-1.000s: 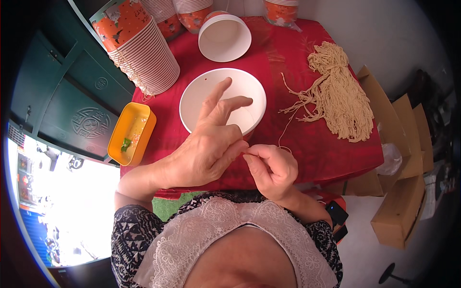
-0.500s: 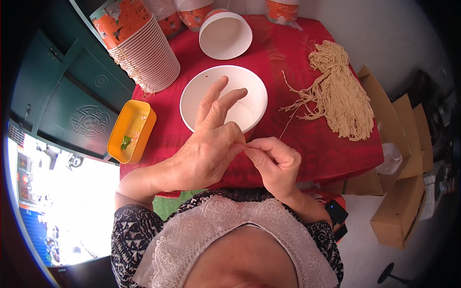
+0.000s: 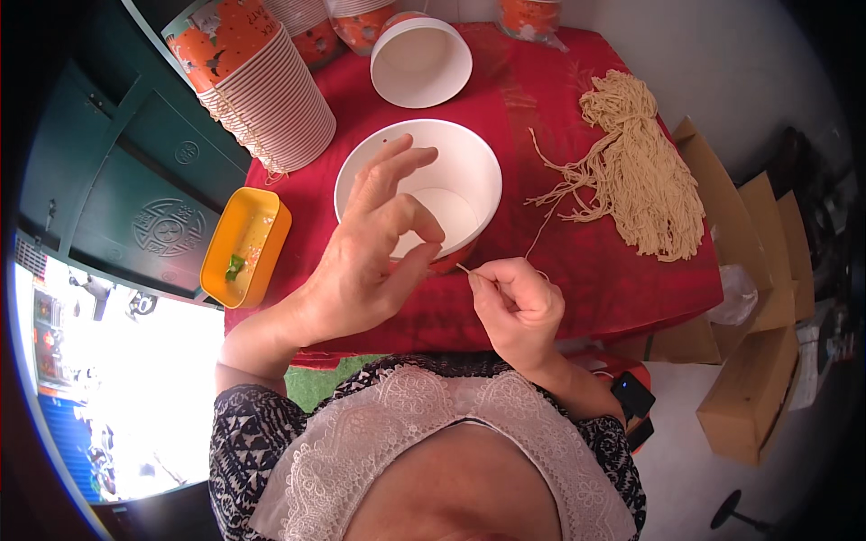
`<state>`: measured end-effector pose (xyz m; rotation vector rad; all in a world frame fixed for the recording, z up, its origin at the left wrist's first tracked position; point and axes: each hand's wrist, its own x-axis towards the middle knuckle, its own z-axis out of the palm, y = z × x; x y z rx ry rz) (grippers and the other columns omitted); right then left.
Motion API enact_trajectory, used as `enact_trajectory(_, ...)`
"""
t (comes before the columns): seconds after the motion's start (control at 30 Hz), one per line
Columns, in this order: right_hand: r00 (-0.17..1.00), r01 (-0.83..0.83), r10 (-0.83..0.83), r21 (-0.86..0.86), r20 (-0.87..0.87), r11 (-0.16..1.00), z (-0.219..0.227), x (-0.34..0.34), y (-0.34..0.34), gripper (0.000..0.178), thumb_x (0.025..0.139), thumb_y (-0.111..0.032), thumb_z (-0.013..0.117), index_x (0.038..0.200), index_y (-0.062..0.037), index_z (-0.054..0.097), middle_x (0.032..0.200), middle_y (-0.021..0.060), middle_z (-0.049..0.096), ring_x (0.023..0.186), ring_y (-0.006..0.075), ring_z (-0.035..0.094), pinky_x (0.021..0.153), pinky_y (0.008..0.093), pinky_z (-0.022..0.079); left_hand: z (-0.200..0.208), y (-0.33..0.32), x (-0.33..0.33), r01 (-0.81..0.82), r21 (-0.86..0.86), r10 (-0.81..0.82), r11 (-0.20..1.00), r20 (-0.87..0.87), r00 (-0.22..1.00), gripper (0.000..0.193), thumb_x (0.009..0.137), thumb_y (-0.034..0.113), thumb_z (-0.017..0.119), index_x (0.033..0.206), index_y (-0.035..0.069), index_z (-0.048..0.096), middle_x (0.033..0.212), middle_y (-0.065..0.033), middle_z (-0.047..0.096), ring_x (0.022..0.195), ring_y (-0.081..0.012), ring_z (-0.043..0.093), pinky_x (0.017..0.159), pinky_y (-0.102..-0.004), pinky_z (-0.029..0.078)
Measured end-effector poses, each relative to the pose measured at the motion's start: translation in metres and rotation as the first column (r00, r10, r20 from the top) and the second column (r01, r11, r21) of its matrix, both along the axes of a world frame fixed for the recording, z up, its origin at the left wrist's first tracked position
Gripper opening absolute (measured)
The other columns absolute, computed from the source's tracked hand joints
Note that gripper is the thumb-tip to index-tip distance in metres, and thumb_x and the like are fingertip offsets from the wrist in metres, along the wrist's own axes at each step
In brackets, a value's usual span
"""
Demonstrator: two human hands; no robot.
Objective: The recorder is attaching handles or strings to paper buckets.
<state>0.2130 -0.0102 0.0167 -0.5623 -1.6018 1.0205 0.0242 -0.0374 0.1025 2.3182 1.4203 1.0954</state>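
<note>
A white-lined paper bucket (image 3: 469, 171) stands upright on the table before me, with a small dark spot on its inner wall near the rim. My left hand (image 3: 365, 243) is over its near left side, thumb and index fingertips brought together in a ring, other fingers raised; nothing shows between the tips. Just right of the bucket's near edge, my right hand (image 3: 519, 302) pinches a thin beige cord (image 3: 463, 268), whose short end pokes out toward my left hand. The cord trails up toward a bundle of beige cords (image 3: 645, 171) at the table's right.
A tall stack of nested buckets (image 3: 271, 108) with cords hanging down it stands at the left. Near it is a yellow tub (image 3: 216, 261) with small bits inside. Another bucket (image 3: 419, 68) lies tipped behind. Cardboard boxes (image 3: 749, 388) sit right of the red-clothed table (image 3: 631, 302).
My left hand has drawn away from the cord's end, up and to the left, and its fingertips no longer meet my right hand's. My right hand keeps its pinch almost in place.
</note>
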Motion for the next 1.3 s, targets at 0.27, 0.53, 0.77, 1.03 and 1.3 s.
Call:
enact_trajectory(0.27,0.999,0.043,-0.046,0.117,0.023,0.992,-0.006,-0.007,0.005,0.017,0.081,0.015,0.062,0.082,0.0001,0.053,0.058,-0.0041,0.048,0.050,-0.0003,0.044,0.045,0.0183,0.034,-0.004,0.005,-0.009,-0.053,0.018,0.053,0.998,-0.029,0.998,0.018,0.078,-0.001,0.070,0.090,0.005,0.059,0.135,-0.0190,0.050,0.141,-0.0423,0.031,0.110,-0.0534,0.032)
enact_trajectory(0.53,0.997,0.066,-0.072,0.149,0.039,0.987,-0.008,-0.012,0.009,0.021,0.078,0.015,0.063,0.079,-0.0013,0.050,0.056,-0.0018,0.049,0.046,0.0017,0.045,0.043,0.0197,0.035,-0.008,0.008,-0.014,-0.062,0.008,0.062,0.998,-0.038,0.997,0.015,0.079,0.001,0.070,0.089,0.005,0.060,0.132,-0.0169,0.052,0.140,-0.0420,0.033,0.110,-0.0535,0.033)
enact_trajectory(0.77,0.995,0.077,-0.084,0.116,0.054,0.990,-0.007,-0.013,0.008,0.021,0.077,0.014,0.063,0.079,-0.0016,0.050,0.055,-0.0009,0.050,0.046,0.0023,0.047,0.042,0.0203,0.035,-0.008,0.007,-0.014,-0.056,-0.055,0.056,0.997,0.012,0.998,0.010,0.079,0.001,0.070,0.084,0.005,0.062,0.136,-0.0146,0.054,0.144,-0.0376,0.028,0.114,-0.0538,0.027)
enact_trajectory(1.03,0.993,0.085,-0.093,0.115,0.071,0.990,-0.008,-0.017,0.010,0.020,0.078,0.013,0.063,0.078,-0.0015,0.050,0.055,-0.0004,0.051,0.046,0.0030,0.048,0.043,0.0210,0.037,-0.001,0.009,-0.013,-0.053,-0.062,0.052,0.997,-0.003,0.999,0.011,0.078,0.000,0.070,0.084,0.004,0.062,0.133,-0.0135,0.056,0.143,-0.0373,0.030,0.113,-0.0524,0.029)
enact_trajectory(1.3,0.993,0.102,-0.107,0.113,0.042,0.988,-0.007,-0.025,0.012,0.019,0.081,0.012,0.064,0.078,-0.0010,0.051,0.054,-0.0007,0.049,0.046,0.0026,0.047,0.043,0.0211,0.037,0.002,0.035,-0.022,0.165,-0.333,-0.227,0.929,-0.159,0.961,0.026,0.085,0.003,0.064,0.110,0.000,0.066,0.120,-0.0161,0.061,0.128,-0.0375,0.048,0.105,-0.0440,0.041)
